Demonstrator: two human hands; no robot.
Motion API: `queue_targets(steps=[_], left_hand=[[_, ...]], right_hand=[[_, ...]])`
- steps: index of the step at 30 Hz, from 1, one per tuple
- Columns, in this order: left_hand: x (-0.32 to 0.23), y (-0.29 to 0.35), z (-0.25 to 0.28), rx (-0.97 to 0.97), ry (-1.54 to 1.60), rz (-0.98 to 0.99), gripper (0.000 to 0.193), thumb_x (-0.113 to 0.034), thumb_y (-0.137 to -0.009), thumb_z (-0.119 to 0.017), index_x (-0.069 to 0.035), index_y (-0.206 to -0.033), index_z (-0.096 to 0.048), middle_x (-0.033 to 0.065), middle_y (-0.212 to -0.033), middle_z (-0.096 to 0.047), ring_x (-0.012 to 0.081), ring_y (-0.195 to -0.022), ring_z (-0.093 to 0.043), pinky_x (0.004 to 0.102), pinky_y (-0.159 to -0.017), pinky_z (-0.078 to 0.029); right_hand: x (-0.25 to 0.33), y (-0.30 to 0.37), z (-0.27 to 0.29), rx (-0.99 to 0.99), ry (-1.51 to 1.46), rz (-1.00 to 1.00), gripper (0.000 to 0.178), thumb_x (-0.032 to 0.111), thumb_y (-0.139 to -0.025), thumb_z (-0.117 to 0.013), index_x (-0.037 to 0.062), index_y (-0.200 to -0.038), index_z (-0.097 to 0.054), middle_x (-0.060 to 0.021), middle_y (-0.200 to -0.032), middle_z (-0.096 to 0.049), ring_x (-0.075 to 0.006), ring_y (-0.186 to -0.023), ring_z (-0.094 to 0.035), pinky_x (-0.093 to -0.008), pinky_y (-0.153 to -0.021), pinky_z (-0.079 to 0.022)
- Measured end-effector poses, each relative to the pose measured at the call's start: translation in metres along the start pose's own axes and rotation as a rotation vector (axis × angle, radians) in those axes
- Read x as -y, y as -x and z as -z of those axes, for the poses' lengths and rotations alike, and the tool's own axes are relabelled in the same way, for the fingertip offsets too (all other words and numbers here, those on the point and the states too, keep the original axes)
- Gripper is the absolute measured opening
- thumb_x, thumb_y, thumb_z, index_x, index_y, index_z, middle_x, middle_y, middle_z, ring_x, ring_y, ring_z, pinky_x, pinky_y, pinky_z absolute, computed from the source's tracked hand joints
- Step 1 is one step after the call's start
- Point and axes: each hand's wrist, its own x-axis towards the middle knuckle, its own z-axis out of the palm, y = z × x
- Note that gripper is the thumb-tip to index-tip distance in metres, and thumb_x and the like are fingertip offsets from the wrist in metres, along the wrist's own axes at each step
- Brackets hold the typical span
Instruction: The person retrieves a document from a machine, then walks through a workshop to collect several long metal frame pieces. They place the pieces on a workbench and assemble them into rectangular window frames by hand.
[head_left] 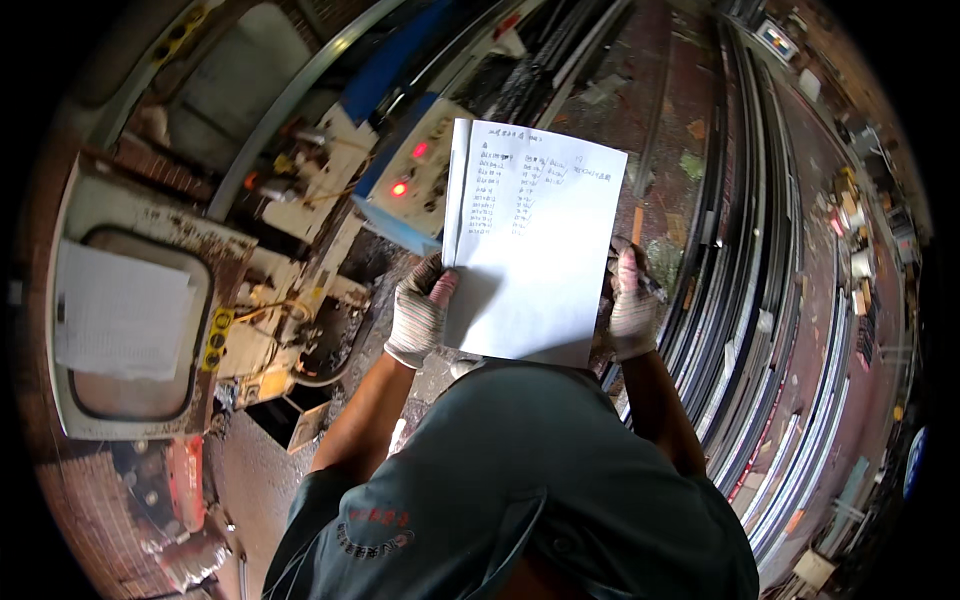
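In front of my body I hold up a white sheet of paper (535,270) with rows of handwriting on its upper half. Its left edge looks folded or doubled over. My left hand (420,312), in a striped knit glove with dark soiled fingers, grips the lower left edge, thumb on the front. On the opposite edge my right hand (632,300), gloved the same way, pinches the paper with its thumb upright. The fingers of both hands are partly hidden behind the sheet.
Left of the paper stands a control box (410,185) with lit red displays. Further left is a machine with a worn panel (140,400) carrying another printed sheet (125,310). Long metal profiles (735,270) lie in rows on the right. Small boxes and clutter line the far right.
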Motion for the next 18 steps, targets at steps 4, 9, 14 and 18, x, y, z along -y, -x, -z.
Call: queue_targets(steps=[4, 9, 14, 18], left_hand=[[-0.003, -0.015, -0.088, 0.086, 0.026, -0.035, 0.022, -0.013, -0.097, -0.062, -0.002, -0.116, -0.067, 0.0005, -0.098, -0.069, 0.0085, -0.087, -0.059, 0.0252, -0.080, -0.049], [-0.035, -0.025, -0.177, 0.358, 0.230, -0.060, 0.036, -0.021, -0.095, -0.066, -0.001, -0.124, -0.063, 0.0071, -0.112, -0.069, 0.0151, -0.100, -0.063, 0.0319, -0.090, -0.050], [-0.047, -0.059, -0.235, 0.483, 0.269, -0.014, 0.035, -0.024, -0.094, -0.067, -0.001, -0.121, -0.066, 0.0073, -0.110, -0.071, 0.0159, -0.099, -0.065, 0.0315, -0.089, -0.052], [-0.072, -0.081, -0.279, 0.360, -0.089, -0.055, 0.023, -0.021, -0.098, -0.063, -0.004, -0.112, -0.070, 0.0037, -0.092, -0.071, 0.0108, -0.083, -0.065, 0.0282, -0.075, -0.054]], right_hand=[[0.037, -0.008, 0.068, -0.039, 0.239, 0.092, 0.034, 0.029, -0.101, -0.054, 0.0015, -0.118, -0.062, -0.0053, -0.112, -0.063, -0.0145, -0.106, -0.055, -0.0315, -0.092, -0.045], [0.067, -0.030, 0.149, -0.200, 0.194, 0.264, 0.045, 0.008, -0.089, -0.067, 0.0002, -0.129, -0.048, -0.0088, -0.115, -0.062, -0.0169, -0.106, -0.058, -0.0337, -0.099, -0.045], [0.065, -0.060, 0.201, -0.151, 0.277, 0.377, 0.039, 0.006, -0.089, -0.067, 0.0017, -0.126, -0.053, -0.0081, -0.113, -0.063, -0.0174, -0.106, -0.060, -0.0330, -0.096, -0.048], [0.075, -0.094, 0.232, -0.157, 0.475, 0.642, 0.034, 0.012, -0.092, -0.066, -0.0001, -0.122, -0.054, -0.0131, -0.114, -0.064, -0.0205, -0.103, -0.064, -0.0352, -0.091, -0.054]])
